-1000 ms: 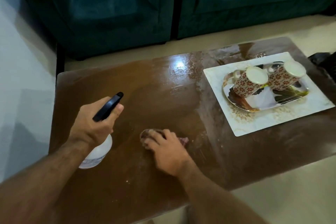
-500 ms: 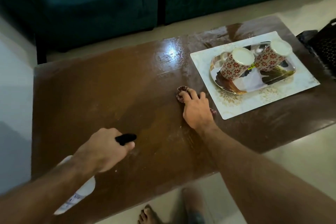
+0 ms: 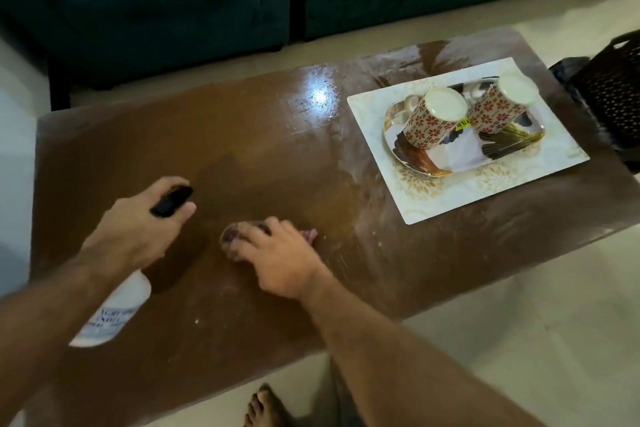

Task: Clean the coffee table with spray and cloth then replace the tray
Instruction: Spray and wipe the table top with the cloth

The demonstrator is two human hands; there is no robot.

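The coffee table [image 3: 277, 156] is a brown wooden rectangle with a glossy top; a wet patch shines near the middle of its far edge, and pale dusty streaks cover its right half. The spray bottle [image 3: 114, 308] is white and translucent with blurred blue lettering and a black trigger head, tilted over the table's near-left part with its base toward the near edge. The cloth [image 3: 239, 234] is small, crumpled and reddish, lying flat on the top near the middle of the near edge. The tray [image 3: 391, 114], white and rectangular with gold floral patterning, sits skewed at the table's right end.
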